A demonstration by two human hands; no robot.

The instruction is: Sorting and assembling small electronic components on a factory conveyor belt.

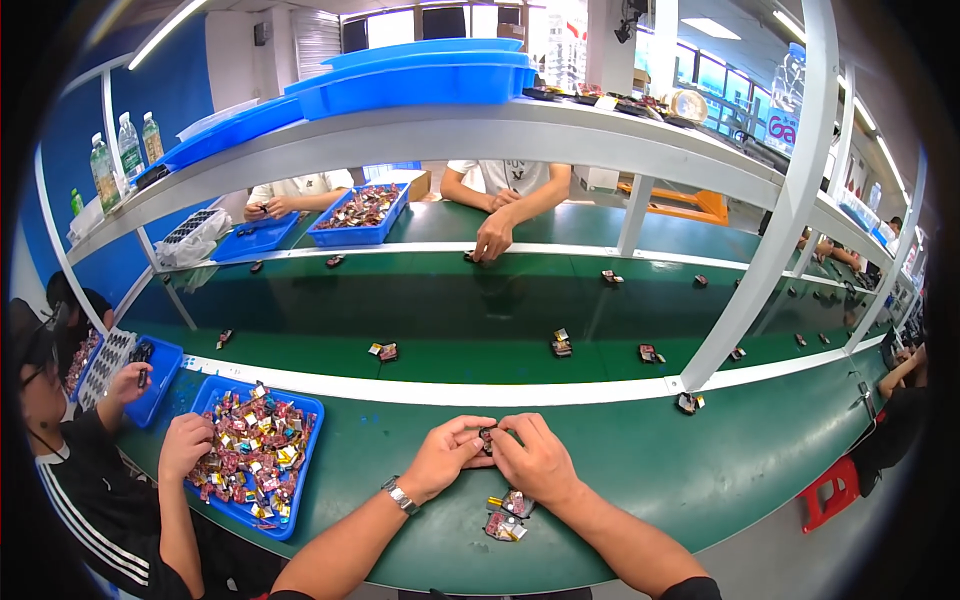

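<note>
Both of my hands meet above the near green bench. My left hand (444, 458), with a metal-band watch at its wrist, pinches a small dark electronic part (487, 440) from one side. On the other side, my right hand (537, 460) has its fingertips closed on the same part. Fingers cover most of it, so its exact kind is hidden. Just below my hands, a few small circuit boards with silvery and yellow pieces (507, 522) lie on the bench close to my right wrist.
At left, a co-worker's hand (187, 440) reaches into a blue tray (309, 470) heaped with small boards. A white rail (430, 391) separates the bench from a green belt (460, 340) carrying scattered boards. A white post (745, 290) and overhead shelf (560, 128) stand ahead. Another person works opposite.
</note>
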